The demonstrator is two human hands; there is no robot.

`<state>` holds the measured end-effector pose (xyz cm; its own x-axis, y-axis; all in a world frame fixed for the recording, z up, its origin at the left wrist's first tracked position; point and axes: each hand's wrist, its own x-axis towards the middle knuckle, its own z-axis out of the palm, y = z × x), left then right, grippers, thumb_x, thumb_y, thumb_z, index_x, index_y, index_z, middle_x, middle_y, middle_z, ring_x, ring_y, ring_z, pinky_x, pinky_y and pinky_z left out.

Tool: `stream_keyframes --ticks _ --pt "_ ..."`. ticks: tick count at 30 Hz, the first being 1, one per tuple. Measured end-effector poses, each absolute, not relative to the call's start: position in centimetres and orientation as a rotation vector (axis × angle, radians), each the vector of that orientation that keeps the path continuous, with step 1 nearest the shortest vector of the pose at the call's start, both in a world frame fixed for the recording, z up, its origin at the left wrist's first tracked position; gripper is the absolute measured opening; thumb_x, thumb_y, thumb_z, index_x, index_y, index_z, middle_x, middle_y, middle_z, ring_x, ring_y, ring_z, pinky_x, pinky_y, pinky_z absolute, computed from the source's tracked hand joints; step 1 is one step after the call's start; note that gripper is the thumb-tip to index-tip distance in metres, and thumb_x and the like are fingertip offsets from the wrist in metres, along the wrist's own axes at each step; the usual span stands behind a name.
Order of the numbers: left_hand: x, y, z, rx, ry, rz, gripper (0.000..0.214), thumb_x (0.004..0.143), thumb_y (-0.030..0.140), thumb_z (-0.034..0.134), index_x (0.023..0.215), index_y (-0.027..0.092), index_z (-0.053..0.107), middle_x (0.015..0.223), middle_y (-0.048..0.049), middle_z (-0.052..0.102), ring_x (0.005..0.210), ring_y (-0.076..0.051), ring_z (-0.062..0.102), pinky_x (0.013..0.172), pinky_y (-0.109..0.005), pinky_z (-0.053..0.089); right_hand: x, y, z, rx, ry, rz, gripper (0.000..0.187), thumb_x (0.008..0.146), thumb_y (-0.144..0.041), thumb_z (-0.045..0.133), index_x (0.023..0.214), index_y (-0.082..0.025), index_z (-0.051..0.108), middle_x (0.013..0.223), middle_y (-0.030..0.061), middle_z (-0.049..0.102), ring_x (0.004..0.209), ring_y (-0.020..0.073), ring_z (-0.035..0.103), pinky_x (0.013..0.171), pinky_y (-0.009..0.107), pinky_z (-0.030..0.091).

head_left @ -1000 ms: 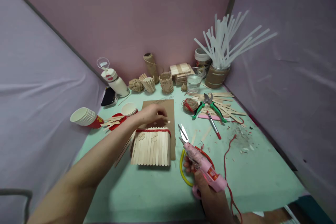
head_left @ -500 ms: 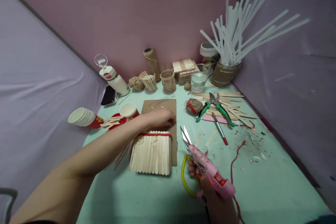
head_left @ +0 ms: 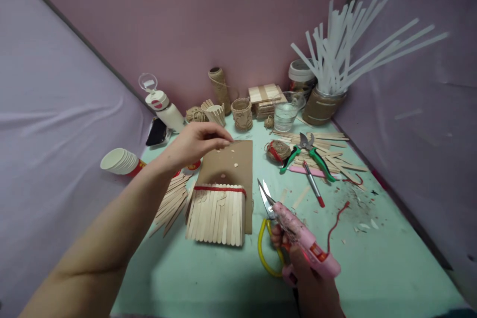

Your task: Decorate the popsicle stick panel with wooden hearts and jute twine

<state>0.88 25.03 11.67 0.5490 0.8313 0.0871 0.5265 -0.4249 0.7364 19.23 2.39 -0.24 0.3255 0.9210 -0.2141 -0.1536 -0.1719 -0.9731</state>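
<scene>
My left hand hovers above the brown cardboard sheet, its fingers pinched on a tiny piece I cannot make out. Small wooden heart pieces lie on that cardboard. In front of it lies a panel of popsicle sticks with a red cord across its top. My right hand grips a pink glue gun, its nozzle pointing toward the panel. Yellow-handled scissors lie under the gun.
Loose sticks lie left of the panel. Green-handled pruners, a red pen and more sticks sit to the right. Along the back wall stand a bottle, twine spools, a glass and a jar of white strips. Stacked paper cups lie at the left.
My left hand has lifted off the top edge of the stick panel and drawn back to the left, above the cardboard. The glue gun hand stayed nearly in place.
</scene>
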Motion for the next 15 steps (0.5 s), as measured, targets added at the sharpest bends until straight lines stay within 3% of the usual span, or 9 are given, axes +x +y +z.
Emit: stream_keyframes --ticks 5,8,11,15 --pt "-1.5 18.4 11.1 1.676 1.136 0.7 0.007 0.078 0.024 0.073 0.079 0.018 0.074 0.074 -0.0027 0.072 0.068 -0.013 0.065 0.066 -0.024 0.054 18.9 1.7 -0.2 -1.378 -0.685 1.259 0.054 0.086 -0.056 0.054 0.129 -0.023 0.062 0.092 0.0064 0.067 0.053 0.0118 0.051 0.04 0.022 0.039" --pt "-1.7 14.1 9.1 1.371 1.133 0.705 0.01 0.075 0.026 0.076 0.077 0.017 0.073 0.067 -0.0028 0.071 0.063 -0.013 0.065 0.062 -0.024 0.053 18.4 1.3 -0.2 -1.409 -0.643 1.234 0.049 0.081 -0.055 0.061 0.116 -0.022 0.069 0.084 0.0049 0.067 0.051 0.0116 0.049 0.042 0.023 0.042" --pt "-0.8 10.3 7.1 1.08 1.122 0.711 0.016 0.072 0.03 0.079 0.075 0.016 0.07 0.065 -0.0021 0.07 0.06 -0.013 0.063 0.06 -0.023 0.052 17.7 1.0 -0.1 -1.464 -0.63 1.163 0.035 0.075 -0.05 0.07 0.096 -0.022 0.074 0.081 0.0051 0.069 0.063 0.0172 0.06 0.055 0.027 0.052" --pt "1.0 7.1 5.6 0.992 1.124 0.769 0.017 0.072 0.029 0.079 0.074 0.016 0.068 0.066 0.0008 0.066 0.064 -0.01 0.059 0.063 -0.02 0.048 16.8 1.3 0.5 -1.418 -0.714 1.146 0.028 0.07 -0.042 0.076 0.089 -0.022 0.071 0.083 0.0035 0.07 0.077 0.0204 0.067 0.074 0.032 0.057"
